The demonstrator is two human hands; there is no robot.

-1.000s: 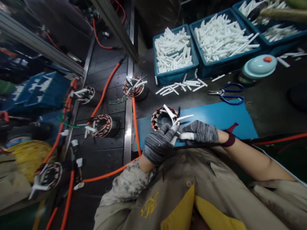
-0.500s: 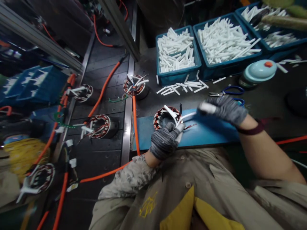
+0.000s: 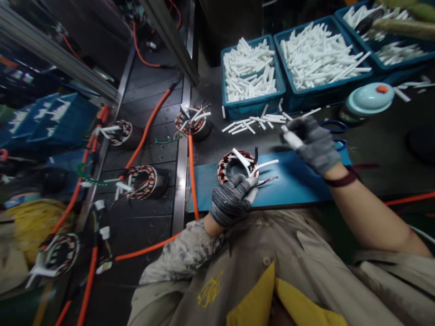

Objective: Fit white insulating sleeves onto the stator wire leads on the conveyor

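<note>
A wound motor stator with white sleeves on its leads sits on a blue mat in front of me. My left hand, in a grey glove, is closed on the stator's leads at its near edge; a bare copper lead sticks out to the right. My gloved right hand hovers over the far edge of the mat, fingers curled round a white sleeve tube that pokes out past the fingers. Loose white tubes lie on the bench just left of it.
Blue bins full of white tubes stand at the back. Blue-handled scissors and a pale round lidded container lie right. Several more stators sit on the dark conveyor at left among orange cables.
My right hand left the stator leads, swung out right and back to the loose tubes, and now holds a white tube. My left hand kept its grip on the leads.
</note>
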